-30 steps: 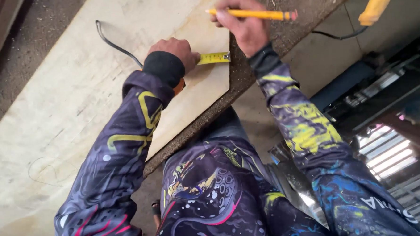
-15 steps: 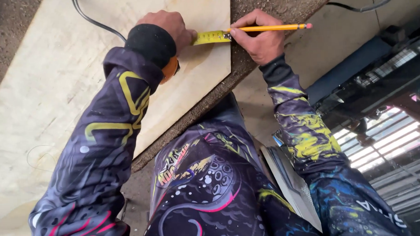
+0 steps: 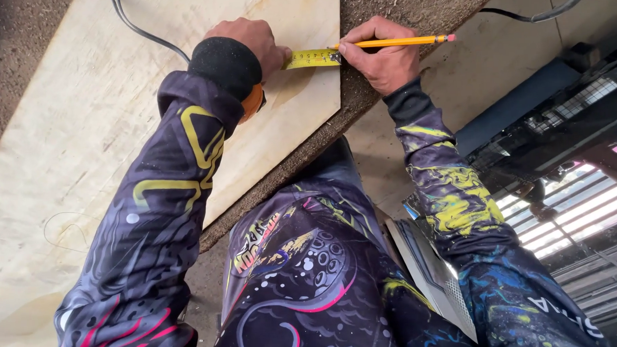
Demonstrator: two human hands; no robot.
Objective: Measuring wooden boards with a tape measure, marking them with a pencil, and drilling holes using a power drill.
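Since a second ago the right hand (image 3: pixel 385 59) has come down from above the plywood sheet (image 3: pixel 98 127) and now sits at the sheet's right edge, and the yellow pencil (image 3: pixel 394 42) it grips has swung level, its tip now touching the tape measure blade (image 3: pixel 310 58); the pencil tip looks set at one reading on the blade, so the work seems to have gone from stretching the tape to marking the sheet. The left hand (image 3: pixel 247 43) has kept its place on the plywood sheet, curled shut around the orange tape measure case (image 3: pixel 252 103), only a sliver of which shows under the black cuff, fingers pressing the blade flat near the sheet's right edge. The blade is a thin, stiff yellow strip with fine dark graduations, lying across the sheet's edge. The plywood sheet is pale, smooth and faintly grained, with one corner cut on a slant. It rests on a coarse brown surface (image 3: pixel 412 2) speckled with sawdust, which shows beyond the sheet's right edge. A black cable (image 3: pixel 143 31) curves over the sheet above the left hand. The pencil is slim and straight, with a pink eraser end
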